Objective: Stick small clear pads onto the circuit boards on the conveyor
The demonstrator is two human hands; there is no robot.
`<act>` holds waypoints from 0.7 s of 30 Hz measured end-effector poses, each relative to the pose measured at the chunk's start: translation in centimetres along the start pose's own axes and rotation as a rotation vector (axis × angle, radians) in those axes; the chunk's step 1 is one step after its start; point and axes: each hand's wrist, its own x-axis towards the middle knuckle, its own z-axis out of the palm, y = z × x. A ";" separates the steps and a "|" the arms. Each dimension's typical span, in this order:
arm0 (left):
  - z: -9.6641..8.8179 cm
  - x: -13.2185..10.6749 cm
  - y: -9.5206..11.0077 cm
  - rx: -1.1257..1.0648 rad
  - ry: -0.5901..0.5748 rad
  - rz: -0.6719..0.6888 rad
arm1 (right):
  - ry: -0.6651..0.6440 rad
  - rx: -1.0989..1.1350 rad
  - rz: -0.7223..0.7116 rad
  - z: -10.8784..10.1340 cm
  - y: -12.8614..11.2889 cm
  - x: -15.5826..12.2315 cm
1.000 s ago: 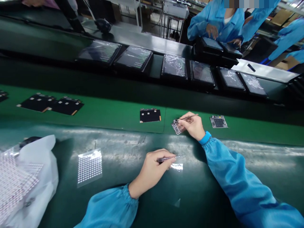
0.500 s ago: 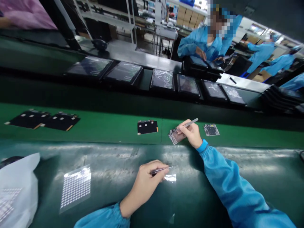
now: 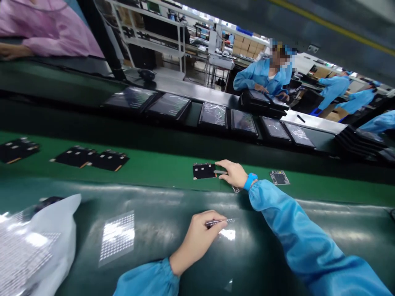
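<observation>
My right hand [image 3: 233,173] reaches over the green belt with grey tweezers [image 3: 220,172] in it. Its thumb and forefinger are at the right edge of a black-covered circuit board [image 3: 203,171] with small white squares on top. Under that wrist, another circuit board [image 3: 236,190] is mostly hidden. A bare circuit board [image 3: 279,177] lies to the right of the hand. Above the dark bench, my left hand [image 3: 203,236] pinches a thin clear strip [image 3: 230,220] with small pale dots. To its left lies a clear sheet of round white stickers [image 3: 117,236].
More black-covered boards [image 3: 108,159] lie along the belt at left. A white bag [image 3: 66,242] with dotted sheets is at the lower left. Film-wrapped dark panels [image 3: 213,114] line the far ledge. A co-worker in blue [image 3: 265,78] handles a stack beyond.
My right hand has moved left from the uncovered board to the black-covered board, tweezers still in it. My left hand keeps its pinch. The view has shifted, and another black-covered board shows at far left.
</observation>
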 end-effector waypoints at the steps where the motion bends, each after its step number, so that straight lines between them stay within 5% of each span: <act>1: 0.1 0.0 0.0 -0.012 0.005 -0.007 | 0.010 0.009 -0.001 0.0 0.1 0.0; 12: 0.2 -0.1 0.6 -0.033 0.019 -0.033 | 0.026 0.072 -0.036 0.5 -0.6 -0.4; 21: 0.3 0.0 0.5 -0.052 0.007 -0.026 | 0.157 0.125 -0.103 -5.4 -3.0 -0.8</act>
